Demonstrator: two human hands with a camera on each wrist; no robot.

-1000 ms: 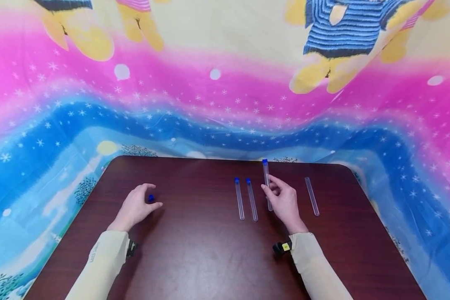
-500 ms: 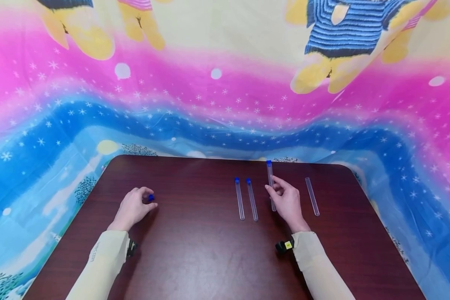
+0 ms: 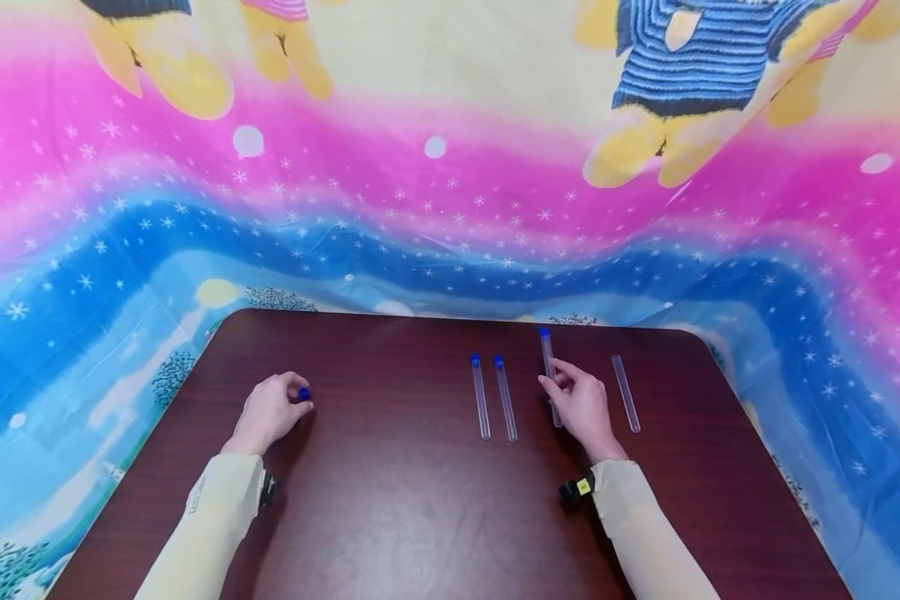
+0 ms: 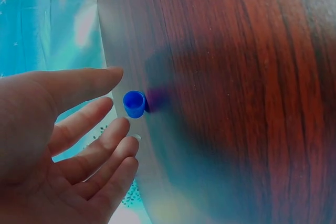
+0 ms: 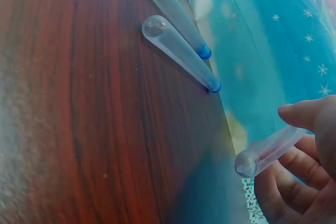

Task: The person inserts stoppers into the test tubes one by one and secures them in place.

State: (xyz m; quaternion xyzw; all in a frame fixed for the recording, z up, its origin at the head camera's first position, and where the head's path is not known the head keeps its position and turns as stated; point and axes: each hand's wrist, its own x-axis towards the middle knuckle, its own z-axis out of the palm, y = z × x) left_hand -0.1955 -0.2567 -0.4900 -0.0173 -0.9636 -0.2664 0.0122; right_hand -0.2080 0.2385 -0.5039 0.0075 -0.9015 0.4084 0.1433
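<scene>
My left hand (image 3: 268,414) is beside a small blue cap (image 3: 304,393) on the left part of the table. In the left wrist view the cap (image 4: 134,103) stands with its hollow end up, just past the tips of my parted thumb and forefinger. My right hand (image 3: 583,408) pinches a clear test tube (image 3: 548,353) with a blue cap on its far end. In the right wrist view the rounded bottom of this tube (image 5: 257,160) points back toward the camera, and its capped end is hidden.
Two capped test tubes (image 3: 481,402) (image 3: 506,402) lie side by side left of my right hand. An uncapped test tube (image 3: 626,395) lies to its right. A printed cloth (image 3: 435,233) hangs behind the dark wooden table (image 3: 390,500).
My right hand has shifted right with the capped test tube, which has come down lower in view. The thumb and forefinger of my left hand have drawn closer together near the blue cap.
</scene>
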